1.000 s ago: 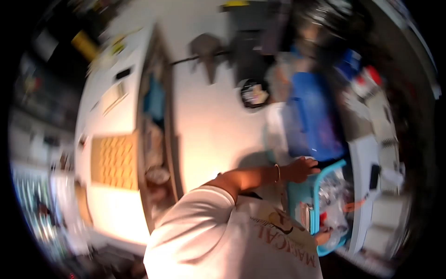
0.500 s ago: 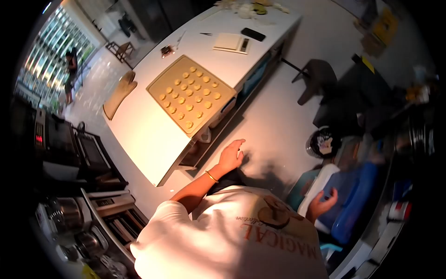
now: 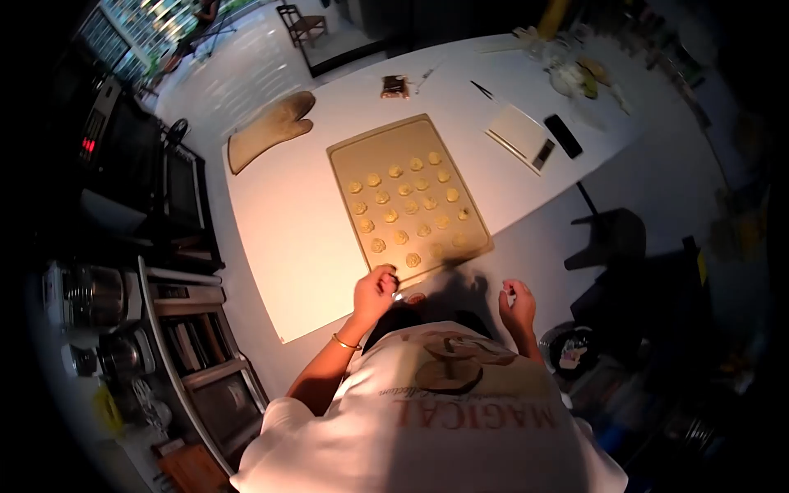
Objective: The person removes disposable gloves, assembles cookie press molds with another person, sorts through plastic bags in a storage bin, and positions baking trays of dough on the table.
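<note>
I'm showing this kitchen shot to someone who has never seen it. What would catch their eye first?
Most likely the tan rectangular baking tray lying in the middle of the brightly lit white counter, dotted with rows of small pale dough rounds. Next, the beige oven mitt lying to the tray's far left. At the counter's near edge, the left hand is closed by the tray's near corner, while the right hand hangs off the counter.
</note>
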Demonstrator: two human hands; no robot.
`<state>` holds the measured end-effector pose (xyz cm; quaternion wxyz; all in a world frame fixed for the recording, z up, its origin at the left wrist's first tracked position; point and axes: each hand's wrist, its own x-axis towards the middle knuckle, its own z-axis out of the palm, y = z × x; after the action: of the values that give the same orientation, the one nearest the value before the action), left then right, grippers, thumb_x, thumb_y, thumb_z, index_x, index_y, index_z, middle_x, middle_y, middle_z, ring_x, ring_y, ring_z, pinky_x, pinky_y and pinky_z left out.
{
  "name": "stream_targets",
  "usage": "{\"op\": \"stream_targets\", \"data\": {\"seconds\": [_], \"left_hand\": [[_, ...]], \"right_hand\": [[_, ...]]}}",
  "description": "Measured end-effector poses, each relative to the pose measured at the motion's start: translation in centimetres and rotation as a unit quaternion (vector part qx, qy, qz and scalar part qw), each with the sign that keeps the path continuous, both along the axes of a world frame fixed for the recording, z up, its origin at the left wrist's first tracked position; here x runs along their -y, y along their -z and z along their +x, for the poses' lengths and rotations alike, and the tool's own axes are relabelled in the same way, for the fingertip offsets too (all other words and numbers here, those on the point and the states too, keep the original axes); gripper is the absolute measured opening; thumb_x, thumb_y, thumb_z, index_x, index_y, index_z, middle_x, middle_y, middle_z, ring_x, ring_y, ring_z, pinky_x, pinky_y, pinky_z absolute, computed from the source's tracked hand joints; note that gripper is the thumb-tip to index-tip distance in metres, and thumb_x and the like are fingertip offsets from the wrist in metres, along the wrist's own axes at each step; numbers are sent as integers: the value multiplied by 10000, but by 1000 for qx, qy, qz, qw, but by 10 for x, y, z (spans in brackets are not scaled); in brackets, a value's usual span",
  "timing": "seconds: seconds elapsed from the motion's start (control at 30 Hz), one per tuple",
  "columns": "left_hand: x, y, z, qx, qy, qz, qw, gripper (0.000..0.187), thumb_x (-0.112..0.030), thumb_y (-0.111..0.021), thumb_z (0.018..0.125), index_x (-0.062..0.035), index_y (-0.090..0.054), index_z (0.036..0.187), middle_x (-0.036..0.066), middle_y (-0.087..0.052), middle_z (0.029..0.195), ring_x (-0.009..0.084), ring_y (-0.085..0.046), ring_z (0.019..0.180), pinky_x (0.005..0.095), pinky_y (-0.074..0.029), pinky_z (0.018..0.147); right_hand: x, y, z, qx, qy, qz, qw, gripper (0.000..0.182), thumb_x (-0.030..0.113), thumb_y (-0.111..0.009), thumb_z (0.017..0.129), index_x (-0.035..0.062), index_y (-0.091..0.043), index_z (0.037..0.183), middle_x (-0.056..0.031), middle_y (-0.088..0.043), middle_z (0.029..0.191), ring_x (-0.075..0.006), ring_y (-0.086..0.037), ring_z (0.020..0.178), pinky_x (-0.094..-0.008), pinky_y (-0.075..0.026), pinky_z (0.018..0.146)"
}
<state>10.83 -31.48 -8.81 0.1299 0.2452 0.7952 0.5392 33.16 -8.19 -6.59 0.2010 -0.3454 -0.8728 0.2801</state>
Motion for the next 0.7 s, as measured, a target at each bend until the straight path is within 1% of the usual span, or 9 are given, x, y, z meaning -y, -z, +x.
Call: {"op": "stream_targets", "data": {"seconds": [0.13, 0.3, 0.37, 0.4, 0.47, 0.5, 0.57, 0.67, 0.7], "left_hand": [[17, 8, -27, -12, -214, -36, 976, 148, -76, -553, 858, -37, -625, 981, 62, -593, 626, 142, -545, 523, 271, -455, 521], [20, 37, -22, 60, -260, -109, 957, 430, -71, -572, 848, -97, -430, 1253, 71, -612, 823, 206, -624, 689, 334, -504, 633], [9, 46, -15, 64, -292, -131, 945, 453, -180, -552, 853, -108, -405, 1276, 120, -614, 837, 290, -630, 745, 396, -505, 679], [0, 44, -15, 94, -316, -141, 934, 448, -224, -527, 858, -116, -406, 1276, 151, -620, 865, 331, -630, 766, 419, -505, 698], [-15, 49, -15, 143, -356, -171, 908, 461, -262, -496, 869, -134, -376, 1295, 195, -631, 906, 377, -626, 835, 454, -491, 774], [-21, 30, -15, 177, -353, -184, 900, 477, -284, -485, 872, -140, -357, 1309, 217, -635, 912, 393, -615, 878, 463, -475, 813], [-25, 34, -14, 163, -390, -166, 891, 492, -319, -516, 850, -148, -393, 1294, 212, -622, 932, 379, -610, 893, 439, -475, 816], [-22, 19, -17, 174, -370, -172, 896, 566, -381, -502, 862, -137, -341, 1346, 173, -634, 1057, 371, -602, 981, 448, -459, 859], [-23, 8, -18, 206, -358, -185, 892, 591, -411, -499, 862, -142, -334, 1361, 165, -630, 1106, 359, -595, 1027, 432, -455, 877]], "right_hand": [[-78, 25, -83, -3, -84, 41, 996, 156, 101, -579, 800, 46, -621, 939, -129, -631, 807, -293, -614, 724, -380, -474, 639], [-138, 66, -143, 104, -159, -35, 981, 195, 141, -551, 831, 30, -647, 960, -179, -640, 770, -334, -625, 721, -400, -485, 659], [-147, 56, -158, 197, -197, -84, 957, 229, 198, -548, 808, 57, -653, 955, -195, -655, 890, -385, -622, 853, -465, -485, 760], [-154, 73, -162, 139, -236, -84, 958, 210, 198, -550, 802, 62, -664, 914, -196, -654, 863, -391, -622, 820, -466, -488, 741], [-169, 89, -169, 231, -304, 53, 923, 208, 189, -578, 799, 8, -661, 861, -222, -646, 805, -408, -615, 769, -439, -496, 707], [-157, 75, -169, 43, -252, -113, 960, 207, 161, -621, 782, -22, -657, 870, -233, -646, 805, -391, -622, 752, -414, -497, 710], [-176, 108, -181, 109, -243, -152, 952, 239, 136, -684, 724, -34, -648, 889, -222, -660, 821, -305, -635, 741, -383, -492, 721], [-188, 153, -191, 99, -233, -176, 951, 153, 75, -689, 654, 25, -577, 746, -91, -502, 613, -208, -474, 547, -334, -407, 543], [-183, 141, -190, 71, -246, -120, 959, 147, 53, -671, 642, 25, -549, 720, -93, -510, 605, -212, -487, 542, -335, -409, 540]]}}
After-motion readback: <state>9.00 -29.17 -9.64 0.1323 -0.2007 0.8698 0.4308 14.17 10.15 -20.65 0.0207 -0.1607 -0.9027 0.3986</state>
